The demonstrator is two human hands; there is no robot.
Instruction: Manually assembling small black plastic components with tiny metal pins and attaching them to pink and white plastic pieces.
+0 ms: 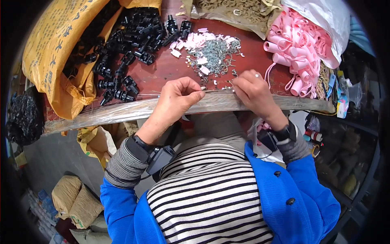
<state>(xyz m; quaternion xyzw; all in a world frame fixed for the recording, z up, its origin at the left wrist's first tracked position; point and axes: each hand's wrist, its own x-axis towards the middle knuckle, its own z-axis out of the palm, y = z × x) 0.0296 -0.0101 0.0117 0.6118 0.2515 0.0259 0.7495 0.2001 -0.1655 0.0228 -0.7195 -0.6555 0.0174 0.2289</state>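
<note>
Hovering over the near edge of a red table (pixel 254 57), two bare hands work close together, palms turned inward. The left hand (pixel 182 94) is partly curled, its thumb and forefinger brought nearly tip to tip; whether a small piece sits between them cannot be told. The right hand (pixel 255 90) is bent further closed, knuckles up, fingertips pointing toward the left hand; its grip is largely hidden, and what it has hold of, if anything, cannot be told.

Ahead of the gap between both hands lies a heap of small metal hooks (pixel 219 53), near the fingers and apart from them. Small pale pink pieces (pixel 196 40) lie among and beside these, mostly on the side toward the left hand. Beyond the left hand, to its left, black plastic fittings (pixel 142 34) lie in a loose pile, partly inside a yellow sack (pixel 50 57) farther left. To the right of the right hand, pink looped tubes (pixel 298 53) spill from a white bag (pixel 335 26). Farthest ahead of the right hand stands an open bag of olive-brown pieces (pixel 243 12). Clear film (pixel 138 109) covers the table edge beneath both hands.
</note>
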